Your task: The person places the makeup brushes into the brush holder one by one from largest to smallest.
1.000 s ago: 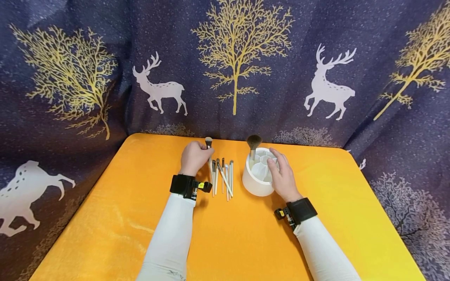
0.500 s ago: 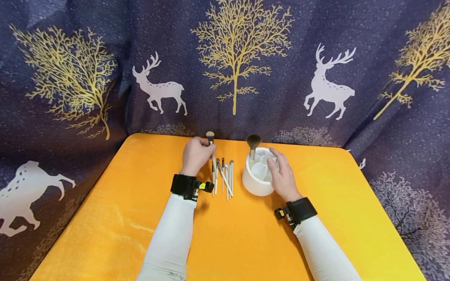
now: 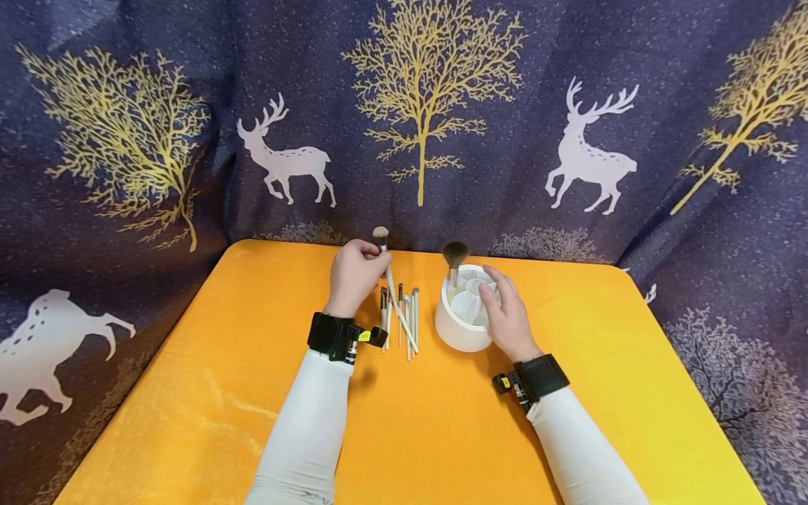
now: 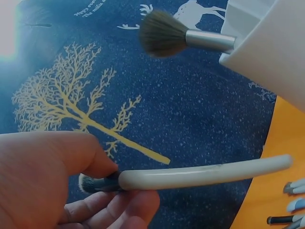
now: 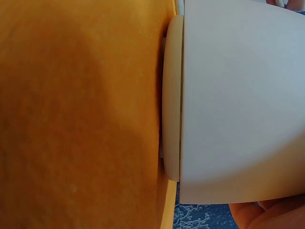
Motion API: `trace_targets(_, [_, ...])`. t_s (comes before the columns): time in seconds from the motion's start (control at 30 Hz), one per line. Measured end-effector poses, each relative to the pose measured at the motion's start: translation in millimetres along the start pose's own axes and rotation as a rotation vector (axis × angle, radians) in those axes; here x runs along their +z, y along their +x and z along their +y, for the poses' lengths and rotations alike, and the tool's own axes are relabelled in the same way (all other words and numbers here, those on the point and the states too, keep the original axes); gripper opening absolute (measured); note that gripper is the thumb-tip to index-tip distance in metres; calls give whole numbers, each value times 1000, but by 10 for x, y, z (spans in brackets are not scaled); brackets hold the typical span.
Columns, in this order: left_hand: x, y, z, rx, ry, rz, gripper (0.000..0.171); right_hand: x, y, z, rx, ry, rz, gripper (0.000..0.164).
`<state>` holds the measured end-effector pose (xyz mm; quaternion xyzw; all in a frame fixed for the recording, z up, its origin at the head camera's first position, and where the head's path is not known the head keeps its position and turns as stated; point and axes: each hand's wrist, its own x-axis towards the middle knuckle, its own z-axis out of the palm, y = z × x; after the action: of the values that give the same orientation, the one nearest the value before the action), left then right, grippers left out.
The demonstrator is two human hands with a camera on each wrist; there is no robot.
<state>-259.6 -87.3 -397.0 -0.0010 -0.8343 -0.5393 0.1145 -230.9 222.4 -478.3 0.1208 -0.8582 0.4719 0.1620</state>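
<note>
Above the loose brushes, my left hand (image 3: 356,277) pinches a makeup brush (image 3: 394,287) near its bristle end. The pale bristles point up and away, and the white handle slants down to the right, overlapping the others in the head view. In the left wrist view, thumb and fingers close around the neck of this brush (image 4: 205,174). My right hand (image 3: 510,319) grips the right side of a round white brush holder (image 3: 459,335), thumb over the rim. A large dark fluffy brush (image 3: 455,255) stands in one of the holder's compartments, bristles up.
Several slim makeup brushes (image 3: 414,312) with white handles lie in a loose bunch between my hands, left of the holder. They rest on an orange cloth-covered table (image 3: 416,428). A dark blue curtain (image 3: 505,175) with trees and deer hangs behind the table's far edge.
My left hand has raised the pinched brush and moved slightly right with it, tilting its handle toward the right. The right hand and the holder have stayed in place.
</note>
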Motion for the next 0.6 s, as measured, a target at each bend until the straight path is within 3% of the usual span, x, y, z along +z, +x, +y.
trace_targets(0.6, [107, -96, 170, 141, -95, 52, 22, -6, -3, -26, 2, 8, 1, 55])
